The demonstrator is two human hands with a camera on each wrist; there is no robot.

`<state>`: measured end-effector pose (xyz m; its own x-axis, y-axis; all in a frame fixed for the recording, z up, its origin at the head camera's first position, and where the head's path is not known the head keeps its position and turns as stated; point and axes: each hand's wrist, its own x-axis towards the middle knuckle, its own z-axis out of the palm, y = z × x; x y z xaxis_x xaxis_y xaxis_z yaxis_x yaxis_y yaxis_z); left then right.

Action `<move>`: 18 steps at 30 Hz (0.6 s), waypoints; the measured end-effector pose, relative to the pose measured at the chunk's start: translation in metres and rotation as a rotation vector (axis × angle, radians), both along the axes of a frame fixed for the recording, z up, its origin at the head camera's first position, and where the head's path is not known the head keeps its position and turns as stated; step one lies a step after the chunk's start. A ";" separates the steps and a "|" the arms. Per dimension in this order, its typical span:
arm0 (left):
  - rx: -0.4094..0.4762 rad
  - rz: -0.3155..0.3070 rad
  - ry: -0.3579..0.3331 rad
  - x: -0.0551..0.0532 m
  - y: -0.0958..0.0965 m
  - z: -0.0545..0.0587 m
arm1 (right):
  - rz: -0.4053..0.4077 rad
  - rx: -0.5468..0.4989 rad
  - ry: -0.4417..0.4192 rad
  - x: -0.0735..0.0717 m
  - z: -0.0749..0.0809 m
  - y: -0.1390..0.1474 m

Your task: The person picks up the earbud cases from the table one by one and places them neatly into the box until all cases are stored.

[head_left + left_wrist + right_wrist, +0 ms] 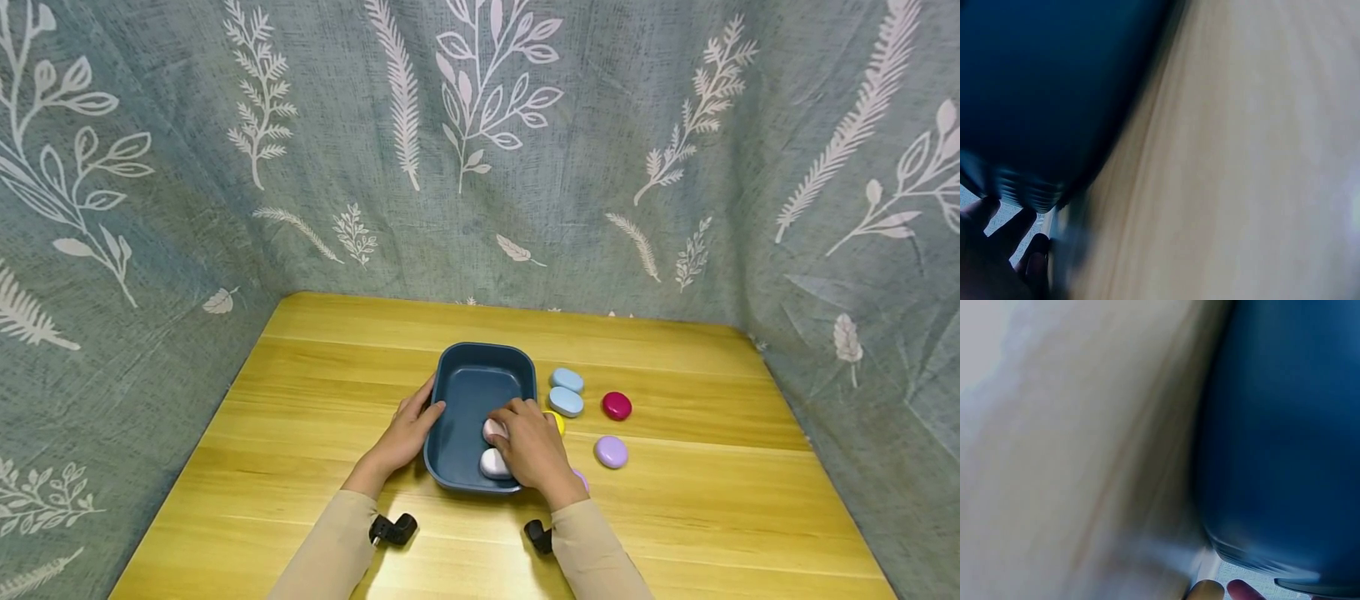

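Head view: the right hand [531,443], curled, pinches the pink piece [492,429] far of the white piece [494,463]; the left hand [405,432] clasps the tray [471,396] at left.

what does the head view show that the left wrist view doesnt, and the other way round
Only the head view shows the inside of the dark blue container, where the right hand grips a pale pink piece next to a white piece. It also shows the light blue pieces, red piece, yellow piece and lilac pieces on the container's right.

Only the left wrist view shows a ribbed patch on the container's outer surface.

Both show the container, the left hand and the wooden table.
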<state>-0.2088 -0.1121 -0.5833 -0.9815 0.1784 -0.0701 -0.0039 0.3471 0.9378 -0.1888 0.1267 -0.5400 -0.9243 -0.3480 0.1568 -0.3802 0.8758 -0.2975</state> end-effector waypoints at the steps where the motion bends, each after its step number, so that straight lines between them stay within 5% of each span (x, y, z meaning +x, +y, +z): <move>1: -0.002 -0.001 -0.001 0.000 0.000 0.000 | -0.001 0.000 0.003 0.000 0.000 0.000; 18: -0.005 0.001 -0.005 0.001 0.000 0.000 | 0.007 -0.035 0.010 0.000 -0.003 0.001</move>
<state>-0.2078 -0.1118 -0.5837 -0.9813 0.1770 -0.0760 -0.0091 0.3518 0.9360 -0.1891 0.1272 -0.5428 -0.9202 -0.3486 0.1782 -0.3895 0.8620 -0.3245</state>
